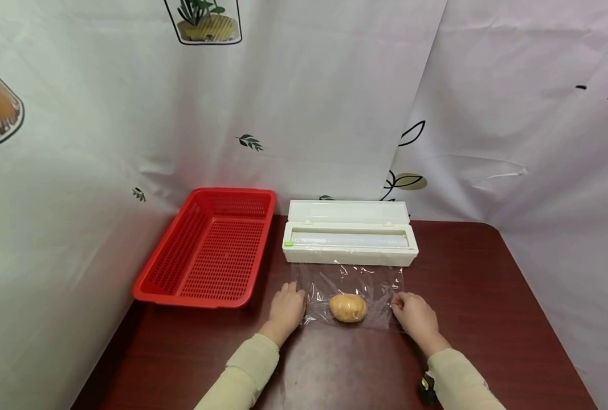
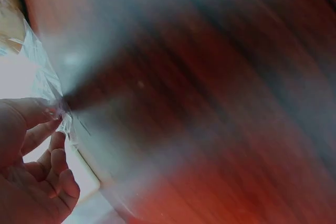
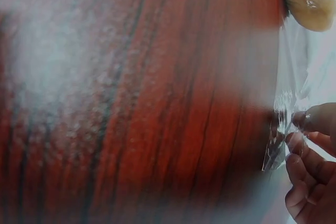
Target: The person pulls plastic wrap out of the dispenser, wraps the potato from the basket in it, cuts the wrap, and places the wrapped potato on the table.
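Observation:
A tan potato (image 1: 348, 308) sits on the table in front of a white cling film dispenser (image 1: 350, 259), with clear film (image 1: 380, 279) stretched from the dispenser across it. At the film's left edge, my left hand (image 1: 286, 307) pinches a gathered corner between thumb and forefinger; the left wrist view shows the bunched film (image 2: 43, 72) there. On the opposite side my right hand (image 1: 416, 316) pinches the right edge, and its crumpled end (image 3: 275, 142) hangs past the fingertips in the right wrist view. Part of the potato (image 3: 311, 9) shows there with shiny film over it.
Left of the dispenser stands a red perforated plastic basket (image 1: 193, 300). The dispenser's lid (image 1: 349, 212) is raised, with a film roll (image 1: 350, 240) inside. A small black object (image 1: 427, 389) is by the right sleeve. Patterned white cloth (image 1: 324, 114) hangs behind the dark wooden table (image 1: 478, 296).

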Demonstrator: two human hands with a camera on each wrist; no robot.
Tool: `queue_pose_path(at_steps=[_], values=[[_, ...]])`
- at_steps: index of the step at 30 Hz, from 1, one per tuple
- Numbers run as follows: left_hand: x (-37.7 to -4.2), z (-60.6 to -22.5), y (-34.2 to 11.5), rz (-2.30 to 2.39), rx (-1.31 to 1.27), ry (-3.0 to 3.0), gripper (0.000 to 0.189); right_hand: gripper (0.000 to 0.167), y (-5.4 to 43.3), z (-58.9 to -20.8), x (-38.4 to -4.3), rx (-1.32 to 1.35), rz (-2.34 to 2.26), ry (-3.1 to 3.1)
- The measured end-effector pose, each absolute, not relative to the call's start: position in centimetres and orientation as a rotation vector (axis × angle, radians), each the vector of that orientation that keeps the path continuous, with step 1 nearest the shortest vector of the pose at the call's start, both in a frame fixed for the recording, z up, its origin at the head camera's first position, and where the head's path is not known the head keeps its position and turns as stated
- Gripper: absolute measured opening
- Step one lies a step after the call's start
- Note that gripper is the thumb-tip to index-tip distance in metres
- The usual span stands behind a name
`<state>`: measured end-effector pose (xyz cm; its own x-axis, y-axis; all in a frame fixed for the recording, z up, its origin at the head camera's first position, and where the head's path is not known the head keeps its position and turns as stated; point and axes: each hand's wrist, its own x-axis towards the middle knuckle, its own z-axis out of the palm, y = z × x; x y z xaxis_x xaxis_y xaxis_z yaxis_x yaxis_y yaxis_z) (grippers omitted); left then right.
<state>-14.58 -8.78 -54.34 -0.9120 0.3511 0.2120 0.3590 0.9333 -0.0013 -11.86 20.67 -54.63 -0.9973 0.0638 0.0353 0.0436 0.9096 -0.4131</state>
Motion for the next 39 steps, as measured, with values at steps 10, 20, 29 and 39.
queue_pose_path(at_steps=[10,20,29,39], values=[[-14.6,-54.1,-9.8,-0.089,-0.526,-2.9,0.018,0.007,21.1,-54.7,-11.6,0.01,0.522,-2.995],[-15.8,-53.6,-9.5,-1.094,0.074,-2.868,0.018,0.02,23.4,-53.4,-13.6,-0.11,0.831,-3.01],[-19.6,-52.1,-7.7,-1.752,0.427,-2.543,0.045,0.042,24.5,-52.8,-18.9,-0.51,1.592,-2.88],[-21.2,-50.9,-7.6,-1.967,0.375,-2.298,0.027,0.045,24.2,-52.8,-19.5,-0.683,2.121,-2.588]])
